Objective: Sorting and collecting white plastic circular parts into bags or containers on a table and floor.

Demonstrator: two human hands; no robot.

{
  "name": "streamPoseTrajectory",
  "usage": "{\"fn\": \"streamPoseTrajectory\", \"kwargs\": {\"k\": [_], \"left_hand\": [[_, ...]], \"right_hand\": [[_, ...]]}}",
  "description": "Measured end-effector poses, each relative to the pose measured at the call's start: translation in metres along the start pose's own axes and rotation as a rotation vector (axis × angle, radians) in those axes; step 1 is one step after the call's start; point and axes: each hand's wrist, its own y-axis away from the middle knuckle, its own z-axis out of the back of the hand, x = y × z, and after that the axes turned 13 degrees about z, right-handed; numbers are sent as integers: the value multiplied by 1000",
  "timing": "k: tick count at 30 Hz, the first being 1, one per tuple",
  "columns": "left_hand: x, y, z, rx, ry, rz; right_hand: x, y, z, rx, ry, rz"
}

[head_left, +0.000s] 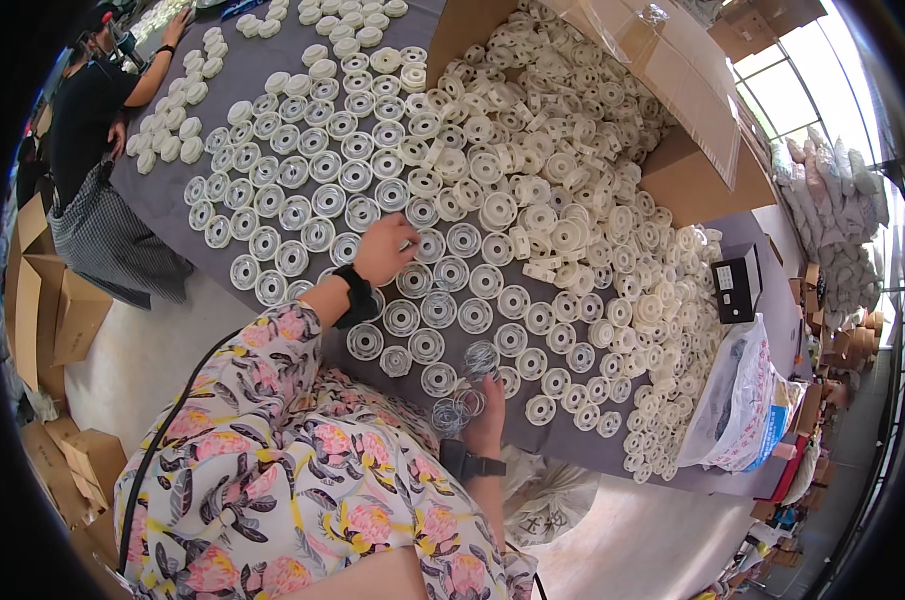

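A grey cloth-covered table (573, 455) fills most of the scene, with an open cardboard box (695, 185) lying at its far right. A heap of white wheels (563, 140) spills out of the box toward the near side. Left of the heap, round pieces with greyish centres (328, 200) lie flat in loose rows, running from far left to near right.

The left hand (383, 252) reaches over these rows, its fingers bent and drawn together, pointing right. Whether they pinch anything I cannot tell. Just right of the fingertips, and nearest to them, lies one round piece (431, 246).

The right hand (486, 425) is lower and nearer the body, at the table's near side, its fingers curled around a bunch of thin wire rings (482, 358). More loops dangle on its left. From the left hand, the rings lie near and to the right, well apart; the right hand has them directly. Being round, they show no clear long axis.
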Motion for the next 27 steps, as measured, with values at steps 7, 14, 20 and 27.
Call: {"fn": "streamPoseTrajectory", "kwargs": {"k": [7,14,20,27], "left_hand": [[32,1,23,-57,-269,-58],[-22,35,12,355,209,229],[-88,73,2,772,593,169],[-76,78,0,835,712,448]], "right_hand": [[-5,-1,-4,34,65,-19],[-7,-8,-2,88,-26,-14],[5,-6,-21,113,41,-7],[-3,-8,-28,152,206,115]]}}
